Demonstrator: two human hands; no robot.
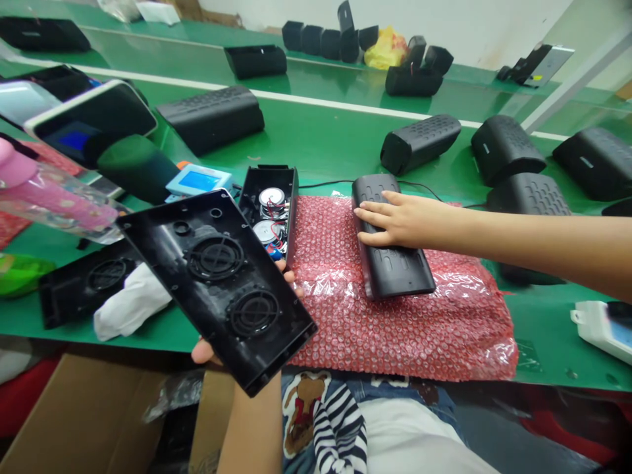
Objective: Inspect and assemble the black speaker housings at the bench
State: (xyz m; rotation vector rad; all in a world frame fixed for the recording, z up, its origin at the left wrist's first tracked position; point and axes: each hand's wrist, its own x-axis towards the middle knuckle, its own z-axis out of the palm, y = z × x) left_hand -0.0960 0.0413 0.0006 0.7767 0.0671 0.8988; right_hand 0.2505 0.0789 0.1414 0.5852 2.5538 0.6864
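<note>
My left hand [206,352] grips a black plastic speaker cover [212,270] from beneath, tilted above the table's front edge. Its inner side faces up and shows two round grilles; most of the hand is hidden behind it. My right hand [388,218] lies with fingers spread across the top of a black speaker [397,273]. That speaker rests on pink bubble wrap [336,329]. Just beyond the cover stands an open speaker housing [292,217] with round drivers and red wires inside.
Left of me are a pink bottle [54,191], a phone [99,118], a small blue-screened device [197,181], another black cover [89,276] and a white cloth [131,303]. Several black speakers [506,148] stand across the green table [316,131]. A white device [600,329] sits at right.
</note>
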